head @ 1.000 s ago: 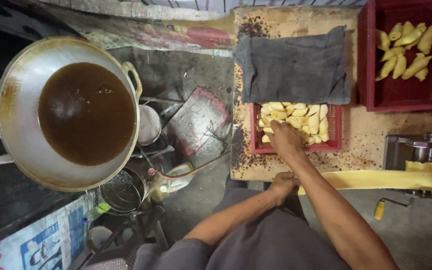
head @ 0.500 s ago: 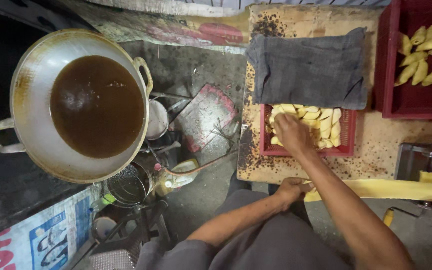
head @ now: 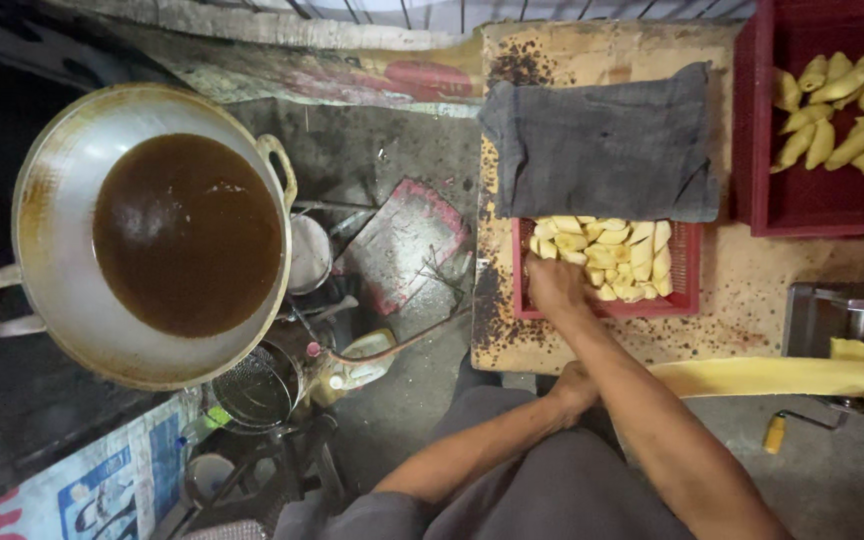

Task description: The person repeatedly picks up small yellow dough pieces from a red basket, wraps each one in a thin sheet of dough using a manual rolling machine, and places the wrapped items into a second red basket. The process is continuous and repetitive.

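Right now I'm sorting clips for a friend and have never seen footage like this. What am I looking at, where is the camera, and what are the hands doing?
The camera sits on a person's head and looks straight down, so you see their own arms from above. The right hand reaches into a small red basket of pale dough pieces on a stained wooden table; whether it grips one is hidden. The left hand rests at the table's near edge, holding nothing visible. A grey cloth half covers the basket. A red crate holds shaped pieces. A dough roller feeds out a yellow sheet. Left, a big wok holds dark oil.
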